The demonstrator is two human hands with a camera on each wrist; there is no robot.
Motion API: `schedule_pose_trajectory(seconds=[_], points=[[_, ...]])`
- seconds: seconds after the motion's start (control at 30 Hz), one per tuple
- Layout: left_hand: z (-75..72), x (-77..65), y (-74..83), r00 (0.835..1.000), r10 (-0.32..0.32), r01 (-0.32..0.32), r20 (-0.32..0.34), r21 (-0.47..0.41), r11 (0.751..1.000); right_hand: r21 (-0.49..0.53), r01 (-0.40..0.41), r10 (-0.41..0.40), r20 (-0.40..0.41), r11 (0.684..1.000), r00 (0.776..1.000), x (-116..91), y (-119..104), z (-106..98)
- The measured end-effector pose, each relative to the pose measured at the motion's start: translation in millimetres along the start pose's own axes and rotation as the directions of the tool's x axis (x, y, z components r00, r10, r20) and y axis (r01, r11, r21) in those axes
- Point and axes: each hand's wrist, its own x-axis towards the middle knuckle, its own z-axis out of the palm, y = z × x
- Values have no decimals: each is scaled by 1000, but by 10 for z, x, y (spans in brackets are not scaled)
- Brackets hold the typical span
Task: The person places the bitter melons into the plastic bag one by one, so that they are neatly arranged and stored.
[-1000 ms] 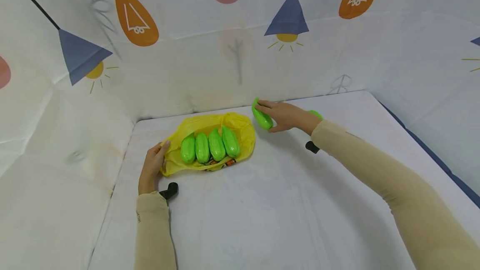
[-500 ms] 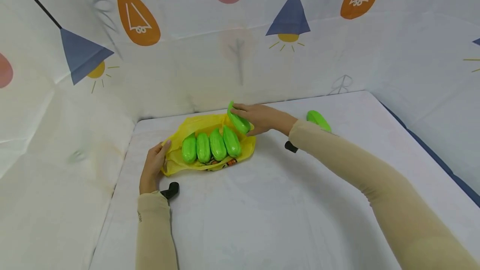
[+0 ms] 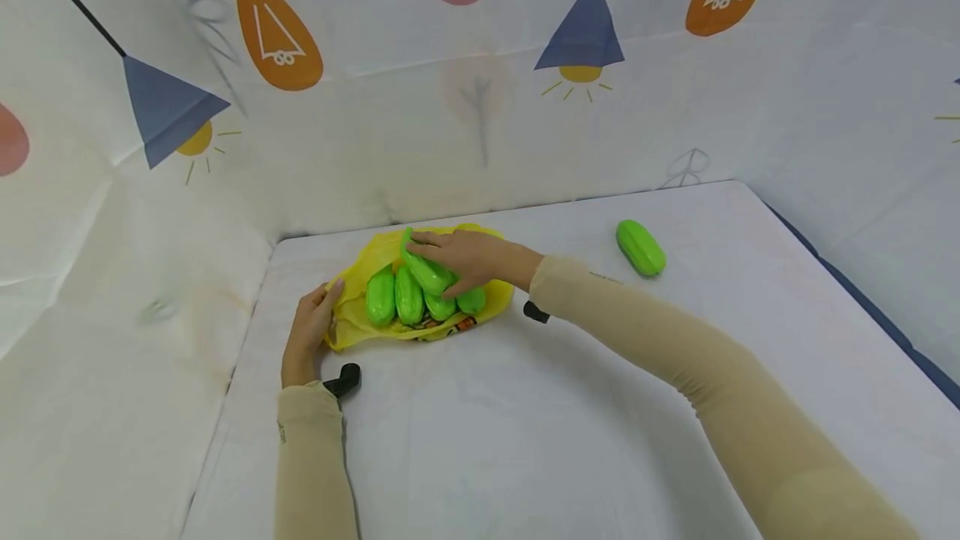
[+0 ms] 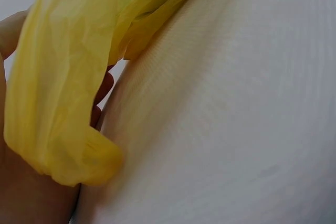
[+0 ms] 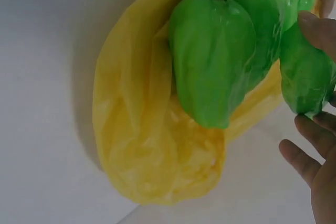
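Left hand (image 3: 306, 332): grips the yellow bag (image 3: 377, 255) at its nine o'clock edge.
Four green gourds (image 3: 409, 297): side by side in the bag, right pair partly covered.
Held gourd (image 3: 427, 275): over that pair, narrow end toward eleven o'clock.
Right hand (image 3: 477, 259): pinches the held gourd.
Lone gourd (image 3: 641, 248): on the white table (image 3: 487, 440), three o'clock of the bag.

- We look over a white tabletop (image 3: 480, 440), its far right corner rounded.
- On its far left part we find a yellow plastic bag (image 3: 349, 319), spread open and creased.
- On its far right part we see one oblong green vegetable (image 3: 641, 248), well apart from the bag, its near end slanting right.
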Motion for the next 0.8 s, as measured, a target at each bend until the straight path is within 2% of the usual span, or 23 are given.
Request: schedule_pose_trajectory(seconds=[0.17, 0.43, 0.8], points=[[20, -55, 66, 1000, -5, 5, 2, 14, 1000, -1, 3, -3, 33, 1000, 999, 78, -103, 60], [14, -50, 53, 1000, 9, -9, -1, 33, 999, 9, -2, 1, 45, 1000, 999, 173, -234, 73], [16, -56, 77, 1000, -11, 11, 0, 40, 999, 29, -19, 18, 63, 999, 998, 242, -325, 113]])
